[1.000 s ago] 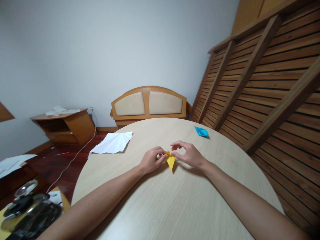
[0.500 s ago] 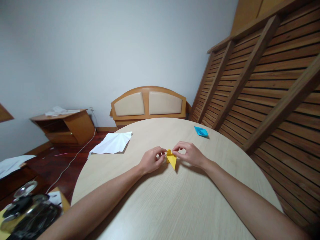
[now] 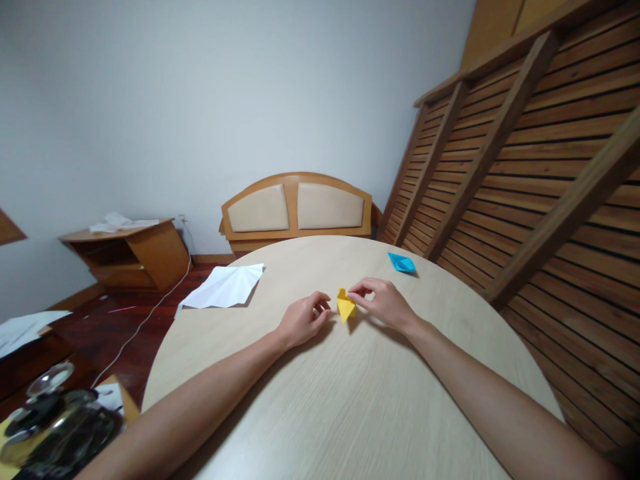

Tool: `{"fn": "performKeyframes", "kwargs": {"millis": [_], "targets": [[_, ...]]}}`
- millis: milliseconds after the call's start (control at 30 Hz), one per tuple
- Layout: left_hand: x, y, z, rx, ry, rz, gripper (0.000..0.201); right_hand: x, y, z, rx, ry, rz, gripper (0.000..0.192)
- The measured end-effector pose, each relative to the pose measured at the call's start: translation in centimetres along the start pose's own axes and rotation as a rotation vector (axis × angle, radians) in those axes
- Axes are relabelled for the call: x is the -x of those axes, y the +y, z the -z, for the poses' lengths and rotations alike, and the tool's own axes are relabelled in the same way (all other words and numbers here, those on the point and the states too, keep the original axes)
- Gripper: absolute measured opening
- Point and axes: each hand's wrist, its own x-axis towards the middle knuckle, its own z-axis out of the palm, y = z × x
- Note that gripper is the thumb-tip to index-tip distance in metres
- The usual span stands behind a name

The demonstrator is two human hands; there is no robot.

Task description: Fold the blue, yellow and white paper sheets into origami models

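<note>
Round tabletop, pale wood-grain laminate. Near its middle: one left hand, fingers loosely curled, just beside and apart from the paper; one right hand, thumb and forefinger pinching one small yellow folded paper, pointed tip toward the near edge. Far right edge: one blue folded paper. Far left edge: one creased white sheet, overhanging.

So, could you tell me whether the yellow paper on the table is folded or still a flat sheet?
Folded: the yellow paper is a small pointed shape with creased flaps, pinched by the right hand.
</note>
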Motion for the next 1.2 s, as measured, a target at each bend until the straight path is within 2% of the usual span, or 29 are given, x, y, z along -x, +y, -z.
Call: {"fn": "performKeyframes", "kwargs": {"millis": [133,267,367,500,633,1000,1200], "targets": [[-0.1,-0.5,-0.1,-0.14,-0.028,-0.014,0.018,-0.3,2.0,1.6,0.073,0.112,-0.136,0.017],[-0.1,-0.9,-0.3,-0.137,-0.073,-0.111,0.018,-0.2,4.8,4.4,0.205,0.289,-0.309,0.022],[-0.2,-0.8,-0.3,-0.129,-0.09,-0.118,0.019,0.3,6.6,6.5,0.309,0.423,-0.45,0.023],[-0.2,-0.8,-0.3,-0.133,-0.097,-0.114,0.02,1.2,8.3,8.4,0.448,0.501,-0.577,0.022],[-0.2,-1.0,-0.3,-0.142,-0.097,-0.116,0.02,1.8,9.4,9.0,0.506,0.498,-0.686,0.022],[-0.2,-0.8,-0.2,-0.151,-0.116,-0.102,0.022,2.2,10.6,8.9,0.572,0.495,-0.752,0.027],[-0.2,-0.9,-0.2,-0.161,-0.122,-0.104,0.022,2.4,11.3,9.0,0.478,0.548,-0.701,0.025]]}}
